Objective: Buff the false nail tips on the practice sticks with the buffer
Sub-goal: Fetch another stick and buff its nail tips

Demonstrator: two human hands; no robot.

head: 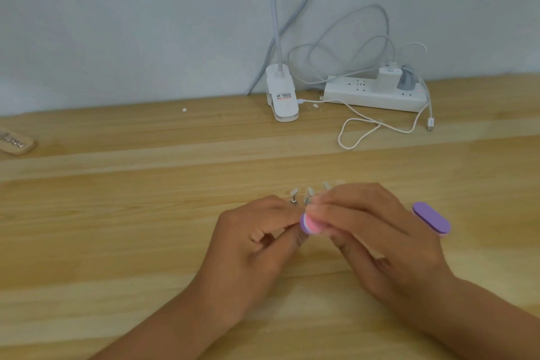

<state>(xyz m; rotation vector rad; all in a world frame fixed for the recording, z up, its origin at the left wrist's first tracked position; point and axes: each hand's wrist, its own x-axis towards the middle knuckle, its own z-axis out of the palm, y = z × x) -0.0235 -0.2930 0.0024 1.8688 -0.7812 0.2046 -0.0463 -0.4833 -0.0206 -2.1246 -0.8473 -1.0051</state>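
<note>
While the left hand (257,242) pinches the practice sticks (293,201) at its fingertips, the right hand (377,231) pinches the buffer (311,223) between both hands, beneath the nail tips (294,192) fanned just beyond them. The tips look light and brittle, so grip low on the sticks. A second buffer (431,218) lies right of the right hand.

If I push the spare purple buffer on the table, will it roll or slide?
The spare purple buffer lies flat and oblong, so it probably slides, not rolls. Its layered, foam-like edge suggests it is light.
</note>
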